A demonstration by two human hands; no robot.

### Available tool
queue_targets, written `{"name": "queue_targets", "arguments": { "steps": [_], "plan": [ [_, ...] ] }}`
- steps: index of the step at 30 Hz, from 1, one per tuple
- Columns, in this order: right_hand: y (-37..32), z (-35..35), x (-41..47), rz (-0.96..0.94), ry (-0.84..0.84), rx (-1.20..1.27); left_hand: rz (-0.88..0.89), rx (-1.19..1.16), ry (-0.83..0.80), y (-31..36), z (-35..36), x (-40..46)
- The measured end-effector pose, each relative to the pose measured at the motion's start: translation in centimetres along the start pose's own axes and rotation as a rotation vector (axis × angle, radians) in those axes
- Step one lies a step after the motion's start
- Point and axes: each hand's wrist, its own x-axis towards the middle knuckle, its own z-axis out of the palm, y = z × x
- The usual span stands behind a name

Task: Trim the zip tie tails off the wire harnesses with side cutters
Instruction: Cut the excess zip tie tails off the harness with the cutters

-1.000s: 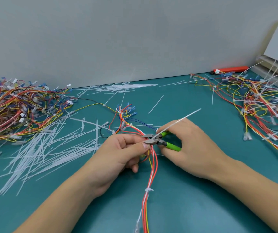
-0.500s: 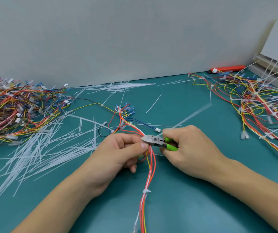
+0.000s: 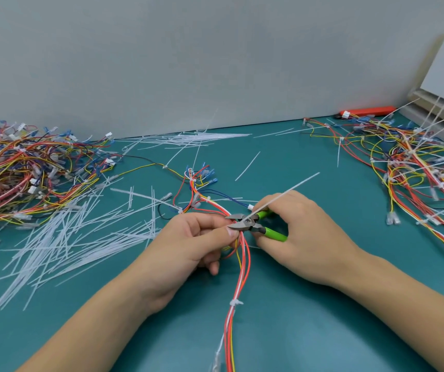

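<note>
From the head camera we see our left hand (image 3: 188, 245) curled around a bundle of red, orange and yellow wires (image 3: 242, 264), thumb pinching it just beside the tool's metal jaws. Our right hand (image 3: 304, 237) grips the green-handled steel side cutters (image 3: 250, 224), fingers wrapped round both handles. The jaws stand slightly apart, set about the base of a long white plastic zip tie tail (image 3: 282, 196) that slants up and to the right over our right knuckles. The bundle runs from the cut point down toward us, past a white trimmed tie (image 3: 235, 302) lower on the wires. On the teal table mat (image 3: 309, 331) lie a heap of cut white tails (image 3: 67, 237) at left, a tangled pile of harnesses (image 3: 27, 170) far left, and another pile (image 3: 417, 170) at right.
</note>
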Motion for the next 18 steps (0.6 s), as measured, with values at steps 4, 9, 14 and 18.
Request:
{"name": "queue_targets", "arguments": {
  "steps": [4,9,14,18],
  "plan": [
    [-0.1,-0.05,0.19,-0.007,-0.017,-0.005,-0.005,0.009,0.001,-0.02,-0.04,-0.04],
    [0.23,0.14,0.25,0.004,-0.045,-0.008,0.0,0.03,-0.017,-0.01,-0.11,-0.05],
    [0.14,0.38,-0.16,0.001,-0.014,-0.015,0.014,0.034,-0.035,0.13,-0.03,-0.24],
    [0.16,0.36,-0.05,-0.021,0.035,0.01,-0.002,0.03,0.003,0.06,-0.02,-0.15]
  ]
}}
